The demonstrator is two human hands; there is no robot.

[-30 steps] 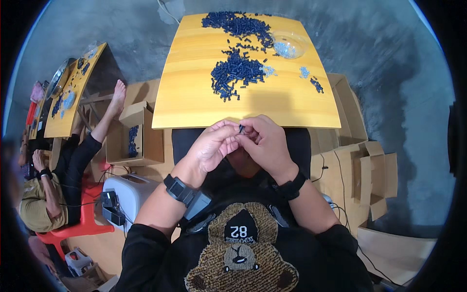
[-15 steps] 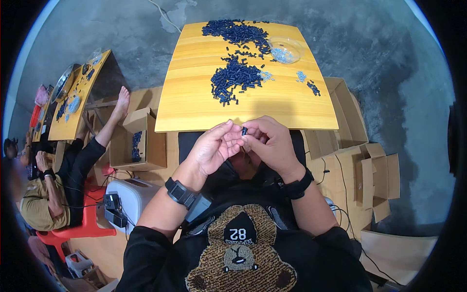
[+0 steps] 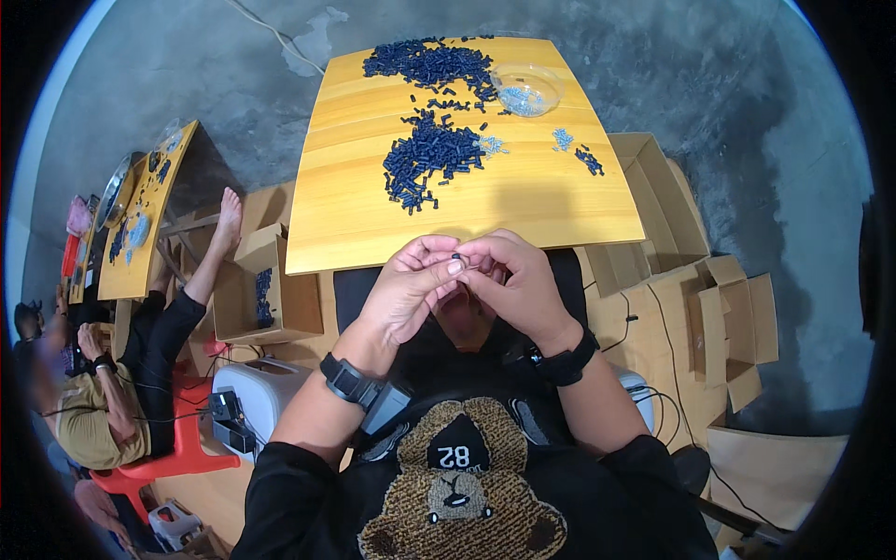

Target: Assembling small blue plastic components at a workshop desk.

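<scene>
Just in front of the table's near edge my two hands meet, fingertips together. My left hand (image 3: 408,287) pinches a small black cylindrical piece (image 3: 456,257) between thumb and finger; only its dark end shows. My right hand (image 3: 516,283) is closed right against it, thumb and fingers pressed together, and what its tips hold is hidden. On the wooden table (image 3: 355,229) beyond lies a heap of similar black pieces (image 3: 429,154), with small silvery parts (image 3: 492,146) at its right edge.
Another black heap (image 3: 425,67) lies at the table's far side, beside a clear bowl (image 3: 553,91) of silvery parts. Smaller piles of silvery parts (image 3: 562,140) and black pieces (image 3: 589,161) sit rightward. Cardboard boxes (image 3: 303,289) flank the table. At left a person (image 3: 103,406) sits at another table.
The small black piece has gone from my right fingertips into my left hand's pinch. My left fingers have closed, and my hands are closer together. The view has shifted slightly.
</scene>
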